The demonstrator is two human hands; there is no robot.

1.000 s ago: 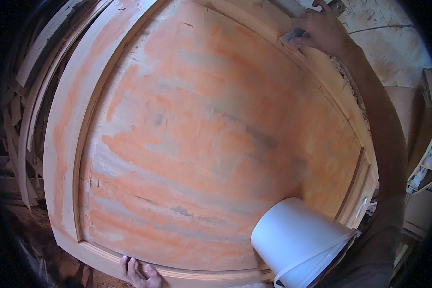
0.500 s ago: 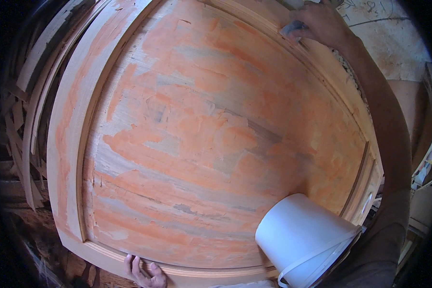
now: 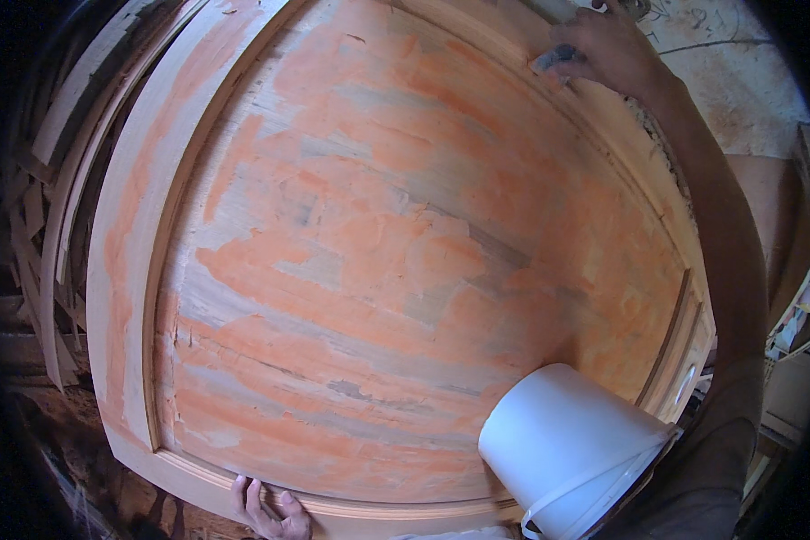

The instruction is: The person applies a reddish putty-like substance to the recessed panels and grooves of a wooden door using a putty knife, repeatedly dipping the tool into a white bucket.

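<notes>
Before me lies a large wooden panel (image 3: 360, 261), smeared in uneven patches with orange filler over pale wood and bordered by a raised frame. At the far right side of that frame, my right hand (image 3: 607, 49) is closed on a small grey scraper (image 3: 556, 59), its blade against the frame; its handle is mostly hidden by the hand. My left hand (image 3: 272, 515) rests on the near frame edge (image 3: 378, 511), fingers apart and slightly bent over the moulding. A white plastic bucket (image 3: 558, 441) with a white handle stands on the panel's near right corner, close to my right arm.
Stacked wooden strips and offcuts (image 3: 49, 225) crowd the left, beside the panel. A pale board with dark marks (image 3: 720, 81) lies beyond my right arm at the far right. More wood pieces (image 3: 787, 387) sit at the right edge.
My right hand and the scraper have shifted slightly to the right and nearer along the frame. My left hand and the bucket stay where they were.
</notes>
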